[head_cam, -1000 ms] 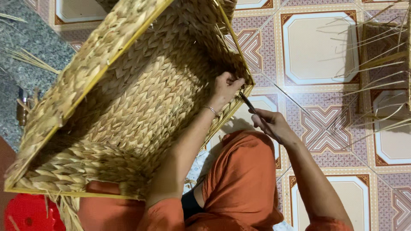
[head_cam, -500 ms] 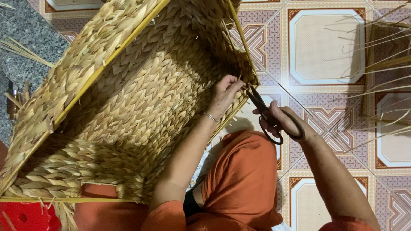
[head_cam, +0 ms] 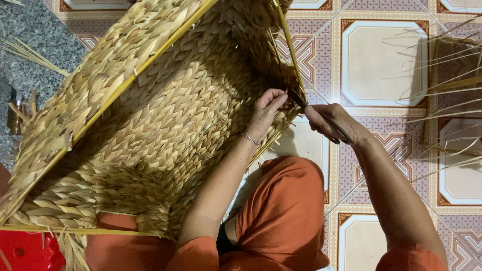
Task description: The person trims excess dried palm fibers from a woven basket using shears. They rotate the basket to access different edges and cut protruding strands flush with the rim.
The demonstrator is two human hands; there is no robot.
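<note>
- Head view: the left hand (head_cam: 266,113) reaches into the open side of a large woven basket (head_cam: 165,125), its fingers curled and pinched on the weave at the basket's near edge, just by the yellow frame rod (head_cam: 291,50) that runs along that rim.
- A thin bracelet (head_cam: 249,139) circles the wrist of that hand.
- The right hand (head_cam: 334,122) sits just beside the left, outside the rim, closed around dark scissors (head_cam: 314,111); the blade end points toward the left hand's fingertips and meets the weave there, while the handle end is hidden in the grip.
- The basket lies tipped on its side, stretching away from both hands to the left and propped over the person's lap; loose straw ends stick out at its lower corner, far from the hands.
- Below the hands, orange trousers (head_cam: 286,211) cover the person's knee.
- Beyond the right hand lies patterned tiled floor (head_cam: 384,65), with a second woven piece and loose stalks (head_cam: 452,95) well apart to the right.
- A red object (head_cam: 25,251) shows at the lower left corner, well away from the hands.
</note>
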